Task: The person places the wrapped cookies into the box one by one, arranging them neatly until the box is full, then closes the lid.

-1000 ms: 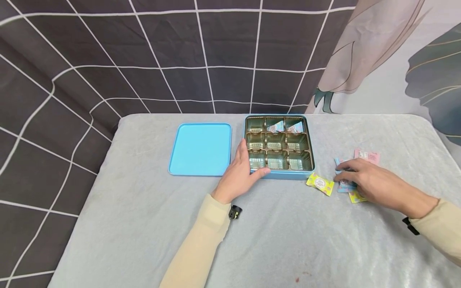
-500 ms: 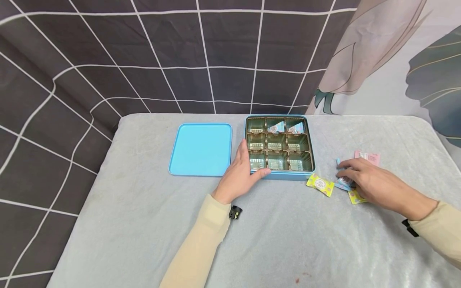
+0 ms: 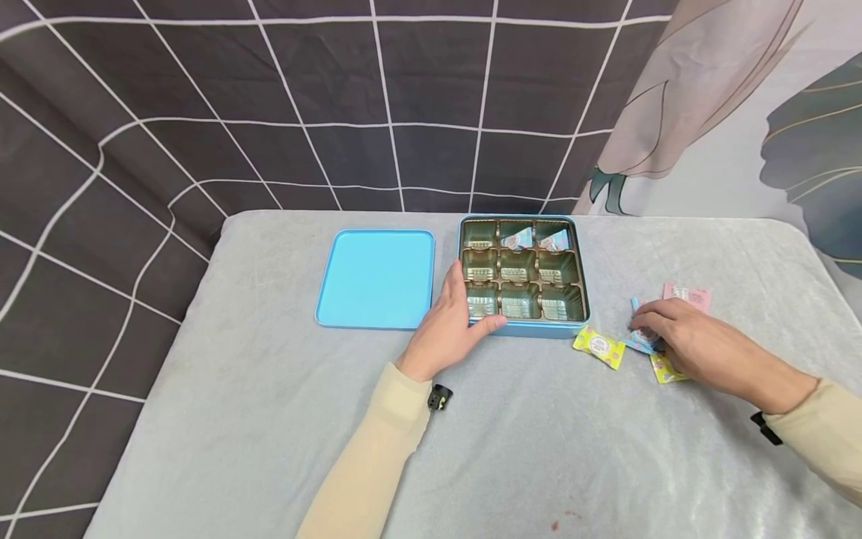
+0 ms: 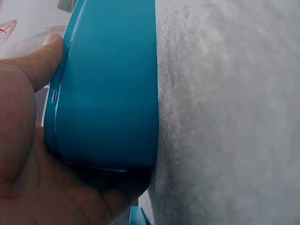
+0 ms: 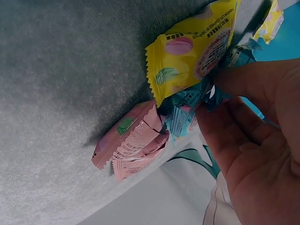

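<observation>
Nearest: cream sleeves [image 3: 360, 471], creased at the cuffs, over a grey tablecloth [image 3: 256, 419] with soft, short-pile sheen.

Right hand [image 3: 714, 352]: thumb and forefinger pinch a blue packet [image 3: 637, 342], out on the cloth to the right of the tin; a fingertip grip presumably suits something so small. Other fingers hard to make out. One yellow packet [image 3: 664, 369] partly under this hand, a second yellow packet [image 3: 598, 346] at the tin's near right corner. Wrappers glossy, printed, ends crimped saw-toothed.

Left hand [image 3: 441, 329] at the near left corner of the blue tin [image 3: 539, 329]: fingers straight along the side, thumb spread along the front rim, probably to steady it. Walls smooth, corners rounded.

Left of the tin, a flat blue lid [image 3: 375, 278], perhaps there to leave the compartments reachable. Beyond the right hand, overlapping pink packets [image 3: 696, 295].

Inside the tin, a shiny gold tray [image 3: 497, 281], three by three; blue-wrapped sweets [image 3: 517, 239] sit tilted in the back row, middle and right.

Farthest: dark hanging cloth [image 3: 431, 90], white-gridded, rippled.
</observation>
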Motion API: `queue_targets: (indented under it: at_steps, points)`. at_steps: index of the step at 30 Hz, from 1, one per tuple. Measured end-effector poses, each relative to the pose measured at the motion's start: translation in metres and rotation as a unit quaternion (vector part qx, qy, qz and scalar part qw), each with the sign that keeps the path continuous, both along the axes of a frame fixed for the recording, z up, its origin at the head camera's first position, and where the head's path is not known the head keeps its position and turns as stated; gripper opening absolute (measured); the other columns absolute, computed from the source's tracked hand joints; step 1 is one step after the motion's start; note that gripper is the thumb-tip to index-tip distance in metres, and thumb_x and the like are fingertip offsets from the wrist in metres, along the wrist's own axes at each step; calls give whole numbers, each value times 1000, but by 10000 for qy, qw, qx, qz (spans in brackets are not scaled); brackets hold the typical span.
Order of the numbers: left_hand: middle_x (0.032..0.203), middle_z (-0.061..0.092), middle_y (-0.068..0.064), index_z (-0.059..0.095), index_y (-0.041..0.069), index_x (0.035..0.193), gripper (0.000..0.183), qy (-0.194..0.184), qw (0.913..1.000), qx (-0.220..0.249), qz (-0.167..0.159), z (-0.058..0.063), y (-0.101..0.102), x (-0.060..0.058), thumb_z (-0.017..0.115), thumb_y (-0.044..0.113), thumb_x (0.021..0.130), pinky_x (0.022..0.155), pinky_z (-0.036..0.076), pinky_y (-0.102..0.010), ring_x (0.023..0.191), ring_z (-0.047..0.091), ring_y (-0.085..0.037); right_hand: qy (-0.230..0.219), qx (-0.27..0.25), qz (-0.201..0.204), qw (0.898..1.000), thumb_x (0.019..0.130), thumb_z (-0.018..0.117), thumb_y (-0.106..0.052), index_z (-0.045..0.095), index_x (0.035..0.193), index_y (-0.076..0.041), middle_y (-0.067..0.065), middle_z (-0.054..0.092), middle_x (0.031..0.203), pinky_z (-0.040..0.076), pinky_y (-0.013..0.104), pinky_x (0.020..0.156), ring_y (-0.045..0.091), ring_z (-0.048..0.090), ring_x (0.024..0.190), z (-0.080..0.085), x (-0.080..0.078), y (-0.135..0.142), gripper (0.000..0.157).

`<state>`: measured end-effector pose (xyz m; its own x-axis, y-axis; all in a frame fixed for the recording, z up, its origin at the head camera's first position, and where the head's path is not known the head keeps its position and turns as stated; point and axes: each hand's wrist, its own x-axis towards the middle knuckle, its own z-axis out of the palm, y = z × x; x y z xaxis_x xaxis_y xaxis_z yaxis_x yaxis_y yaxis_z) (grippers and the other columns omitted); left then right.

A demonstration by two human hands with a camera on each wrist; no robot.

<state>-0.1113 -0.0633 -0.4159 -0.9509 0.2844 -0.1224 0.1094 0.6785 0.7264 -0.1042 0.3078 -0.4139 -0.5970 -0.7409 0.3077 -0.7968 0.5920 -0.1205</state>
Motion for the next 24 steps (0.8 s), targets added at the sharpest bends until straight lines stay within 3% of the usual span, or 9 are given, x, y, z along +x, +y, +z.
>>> queue_targets:
  at_steps: [7, 24]
  points:
    - [168, -8, -13, -11, 6, 160, 110, 0, 10000, -10, 6, 0, 0, 0, 61, 58, 95, 121, 17, -44, 153, 2, -25, -27, 3, -102, 9999, 58, 75, 16, 66, 100, 5, 11, 66, 100, 40, 35, 88, 31, 62, 95, 0, 0, -1, 45]
    - [168, -9, -13, -11, 6, 160, 110, -44, 10000, 14, -24, 1, 0, 0, 61, 57, 95, 121, 18, -45, 153, 1, -24, -72, 45, -242, 9997, 55, 82, 14, 64, 105, 3, 10, 67, 98, 42, 36, 84, 29, 63, 90, 0, 0, 0, 54]
